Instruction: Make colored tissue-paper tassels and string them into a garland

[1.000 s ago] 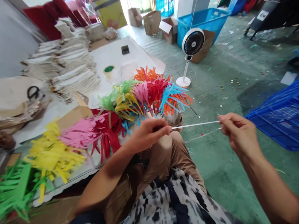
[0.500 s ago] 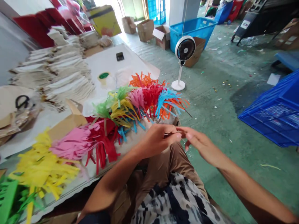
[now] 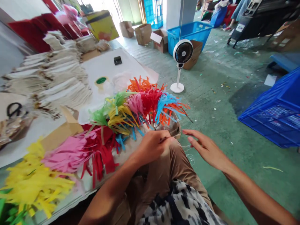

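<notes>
My left hand [image 3: 157, 143] is closed above my knee, its fingers curled inward; whatever they hold, if anything, is too small to make out. To its right, my right hand [image 3: 206, 148] is apart from it, with fingers stretched out and nothing visible in them. Just beyond my hands lie fringed paper tassels: light blue [image 3: 169, 104], red [image 3: 150, 103], orange [image 3: 140, 84] and green [image 3: 100, 115]. Nearer the left table edge are bunches of pink strips [image 3: 67, 153], dark red strips [image 3: 100, 153] and yellow strips [image 3: 35, 178]. An open box [image 3: 177, 132] sits partly hidden behind my left hand.
Stacks of whitish sheets [image 3: 63, 73] cover the table's left side, near black-handled scissors [image 3: 14, 109]. A tape roll [image 3: 101, 81] and a small dark device [image 3: 117, 60] lie farther back. On the floor stand a white fan [image 3: 183, 53] and a blue crate [image 3: 276, 112].
My hands were together, fingertips meeting; now they are apart. The left has drawn back left and closed, and the right has shifted slightly right with its fingers extended.
</notes>
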Available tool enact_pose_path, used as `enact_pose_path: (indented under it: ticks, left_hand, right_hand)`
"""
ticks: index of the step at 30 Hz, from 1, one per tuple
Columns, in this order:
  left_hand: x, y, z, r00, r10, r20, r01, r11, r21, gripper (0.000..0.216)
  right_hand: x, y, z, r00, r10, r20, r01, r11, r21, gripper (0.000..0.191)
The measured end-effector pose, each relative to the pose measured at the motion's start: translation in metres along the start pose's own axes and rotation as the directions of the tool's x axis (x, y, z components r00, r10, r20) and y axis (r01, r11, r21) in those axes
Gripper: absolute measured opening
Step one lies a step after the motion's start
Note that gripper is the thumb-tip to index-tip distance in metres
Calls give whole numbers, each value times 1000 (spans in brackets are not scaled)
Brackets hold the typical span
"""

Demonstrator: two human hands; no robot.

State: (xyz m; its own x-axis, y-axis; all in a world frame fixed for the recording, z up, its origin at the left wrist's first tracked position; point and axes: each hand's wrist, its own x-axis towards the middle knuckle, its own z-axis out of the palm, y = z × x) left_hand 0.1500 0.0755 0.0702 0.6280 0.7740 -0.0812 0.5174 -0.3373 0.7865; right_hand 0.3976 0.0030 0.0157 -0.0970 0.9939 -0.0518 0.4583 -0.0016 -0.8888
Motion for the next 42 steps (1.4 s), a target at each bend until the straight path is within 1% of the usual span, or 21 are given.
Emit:
enact_pose_path:
  ticks: [2, 3, 5, 7, 9, 11, 13, 16, 18, 21, 24, 26, 28, 30, 32, 33, 35, 37, 39, 41, 42]
  left_hand:
    - [8, 5, 13, 997, 72, 17, -73, 996, 53, 31]
    - [12, 4, 18, 996, 94, 1, -93, 992, 80, 29]
    - [18, -3, 23, 993, 100, -65, -91, 987, 133, 28]
    - [26, -13, 25, 986, 48, -157, -16, 981, 194, 32]
    - [37, -23, 28, 967, -28, -255, 97, 960, 263, 32]
    - [49, -28, 34, 942, -98, -320, 217, 906, 363, 27]
    - [61, -28, 41, 937, -146, -316, 287, 839, 462, 27]
    - [72, -24, 49, 940, -188, -286, 319, 786, 530, 29]
    - [73, -22, 51, 939, -193, -285, 323, 782, 533, 28]
    - [68, -20, 52, 947, -175, -270, 300, 786, 540, 28]
    - [56, -19, 53, 958, -153, -244, 266, 793, 547, 26]
    - [46, -20, 53, 963, -147, -227, 251, 804, 540, 24]
    - [34, -22, 51, 969, -134, -208, 225, 826, 517, 18]
    - [22, -26, 45, 975, -110, -193, 193, 852, 487, 12]
    - [11, -31, 39, 976, -74, -205, 160, 883, 442, 10]
    - [7, -33, 36, 973, -43, -226, 135, 902, 410, 10]
    - [2, -37, 31, 957, 47, -286, 57, 938, 343, 11]
    - [-1, -40, 28, 922, 146, -360, -40, 958, 285, 14]
    - [-1, -39, 27, 880, 196, -432, -103, 968, 229, 18]
    - [0, -36, 28, 839, 171, -516, -135, 985, 108, 20]
    - [1, -34, 30, 822, 118, -558, -142, 990, 1, 20]
  right_hand:
    - [8, -18, 16, 987, -3, 160, -43, 958, 282, 46]
    - [13, -24, 22, 981, 3, 193, -74, 930, 359, 47]
    - [23, -27, 29, 986, 41, 163, -102, 918, 384, 45]
    - [34, -20, 27, 997, 60, 52, -73, 951, 300, 44]
    - [44, -8, 22, 998, 27, -65, -15, 983, 185, 47]
    - [54, 3, 15, 987, -6, -160, 22, 995, 101, 45]
    - [63, 9, 10, 972, -18, -233, 31, 998, 53, 41]
    - [78, 9, 7, 957, -66, -283, 62, 998, -24, 37]
    - [89, 4, 8, 958, -131, -254, 112, 990, -87, 35]
    - [109, -3, 14, 965, -239, -110, 219, 961, -168, 30]
    - [133, -6, 19, 957, -290, 12, 285, 932, -225, 26]
    - [147, -6, 20, 958, -284, 27, 281, 922, -265, 24]
    - [155, -6, 19, 964, -266, 7, 256, 919, -301, 20]
    - [153, -8, 17, 966, -257, -34, 232, 918, -322, 19]
    - [141, -13, 17, 962, -262, -72, 226, 919, -324, 22]
    - [132, -17, 18, 959, -277, -68, 242, 917, -316, 24]
    - [110, -23, 22, 943, -334, -2, 317, 896, -312, 27]
    - [91, -28, 29, 917, -390, 84, 392, 841, -373, 27]
    - [77, -31, 37, 910, -398, 113, 403, 790, -463, 28]
    - [70, -33, 45, 922, -381, 64, 365, 804, -470, 28]
    - [67, -35, 48, 928, -371, 30, 349, 838, -420, 29]
